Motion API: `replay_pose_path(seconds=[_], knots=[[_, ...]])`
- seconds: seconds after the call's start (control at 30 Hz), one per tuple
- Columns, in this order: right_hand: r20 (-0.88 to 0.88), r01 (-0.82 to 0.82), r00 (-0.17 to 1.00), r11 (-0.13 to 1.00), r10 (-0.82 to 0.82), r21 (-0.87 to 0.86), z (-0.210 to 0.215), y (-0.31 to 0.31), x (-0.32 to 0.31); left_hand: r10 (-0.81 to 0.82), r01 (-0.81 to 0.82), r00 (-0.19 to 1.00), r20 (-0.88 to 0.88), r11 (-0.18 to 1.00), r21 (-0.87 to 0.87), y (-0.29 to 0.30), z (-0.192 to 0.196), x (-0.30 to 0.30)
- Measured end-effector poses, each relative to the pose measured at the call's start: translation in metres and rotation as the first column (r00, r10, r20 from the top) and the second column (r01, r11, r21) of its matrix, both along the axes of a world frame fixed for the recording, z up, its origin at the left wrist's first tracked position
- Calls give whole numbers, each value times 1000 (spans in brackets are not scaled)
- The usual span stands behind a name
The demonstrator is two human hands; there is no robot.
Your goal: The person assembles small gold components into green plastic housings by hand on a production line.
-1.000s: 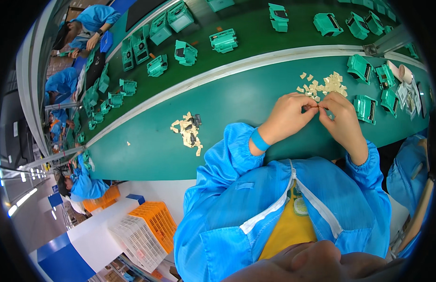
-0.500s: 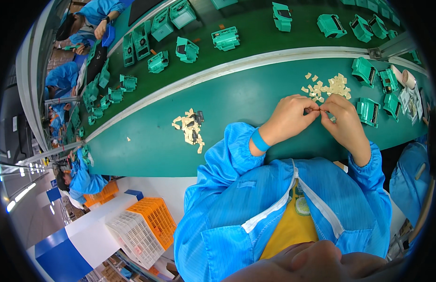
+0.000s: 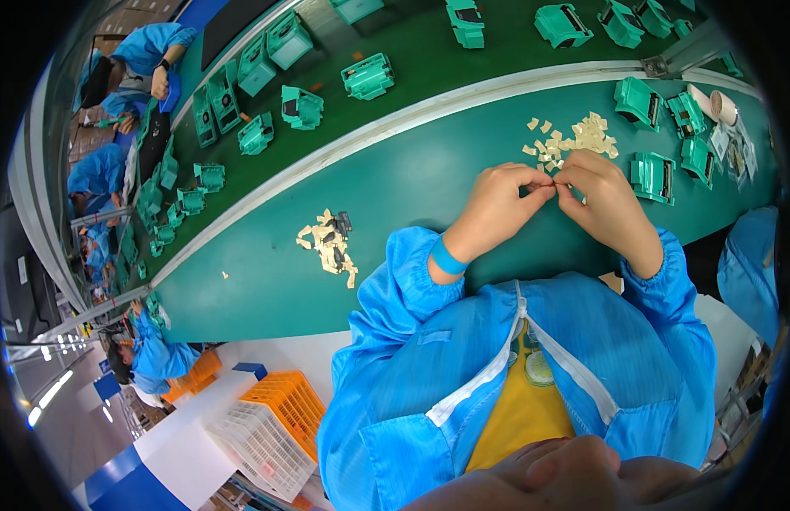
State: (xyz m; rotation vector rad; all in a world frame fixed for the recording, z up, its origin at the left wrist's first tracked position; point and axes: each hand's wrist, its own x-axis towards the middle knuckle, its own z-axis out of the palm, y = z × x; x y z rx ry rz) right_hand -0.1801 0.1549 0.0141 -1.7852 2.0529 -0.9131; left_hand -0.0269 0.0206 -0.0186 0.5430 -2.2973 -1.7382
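My left hand (image 3: 497,204), with a blue band (image 3: 448,255) at its wrist, and my right hand (image 3: 606,198) meet fingertip to fingertip above the green table. Both are closed in a pinch. Whatever sits between the fingertips is too small and too covered to name. Just beyond them lies a loose pile of small cream-coloured pieces (image 3: 589,136), some scattered toward its left side. Farther left is a second heap, of cream pieces (image 3: 328,255) mixed with black pieces (image 3: 342,223); neither hand touches it.
Several teal housings (image 3: 652,177) stand right of my hands, near a cream roll (image 3: 723,106) and small clear bags (image 3: 734,153). Beyond a pale rail (image 3: 395,128), more teal units (image 3: 368,77) sit on a dark green belt. Co-workers (image 3: 160,349) sit at left; orange and white crates (image 3: 263,443) stand below.
The view has turned slightly, so the table and the belt units appear shifted. My two hands stay pinched together in much the same pose.
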Motion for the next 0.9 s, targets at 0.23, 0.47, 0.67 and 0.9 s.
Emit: replay_pose_path(seconds=[0.23,0.47,0.67,0.9], knots=[[23,10,1000,1000,-10,-2,-1,0,-3,22,-23,1000,23,999,48,0,-3,-2],[24,-18,1000,1000,18,16,1,2,-6,9,-14,999,50,995,101,0,0,-3],[19,-18,1000,1000,18,6,-2,1,-6,8,-15,997,71,995,99,0,-2,-3],[7,-16,1000,1000,16,9,0,2,-8,16,-25,997,71,992,125,2,-1,-6]])
